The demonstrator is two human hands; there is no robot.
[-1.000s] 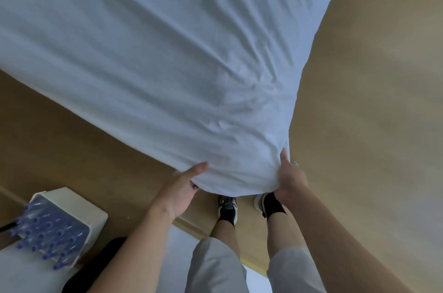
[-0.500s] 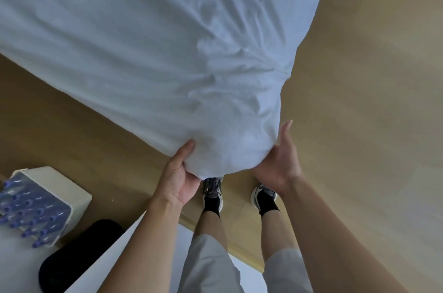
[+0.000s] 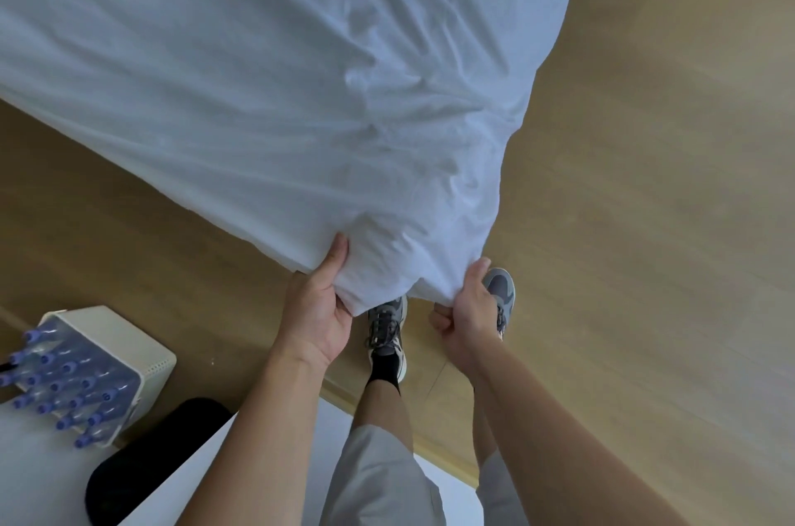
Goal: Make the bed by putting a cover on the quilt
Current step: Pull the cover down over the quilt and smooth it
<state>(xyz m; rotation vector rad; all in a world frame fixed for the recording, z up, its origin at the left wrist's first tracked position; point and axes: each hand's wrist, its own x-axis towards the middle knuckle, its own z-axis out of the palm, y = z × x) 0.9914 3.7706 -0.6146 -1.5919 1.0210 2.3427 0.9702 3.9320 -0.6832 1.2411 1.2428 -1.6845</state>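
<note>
A white quilt cover (image 3: 279, 87) spread away from the person, its long body running up and leftward from its near corner (image 3: 387, 276); the left hand (image 3: 320, 310) gripped cloth just left of that corner; the right hand (image 3: 466, 321) clenched cloth just right of it; both equally near.

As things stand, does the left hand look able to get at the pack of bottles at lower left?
Probably not at once: the left hand grips the corner of the white cover, so it must let go first. Nothing visible stands between it and the bottle pack.
</note>
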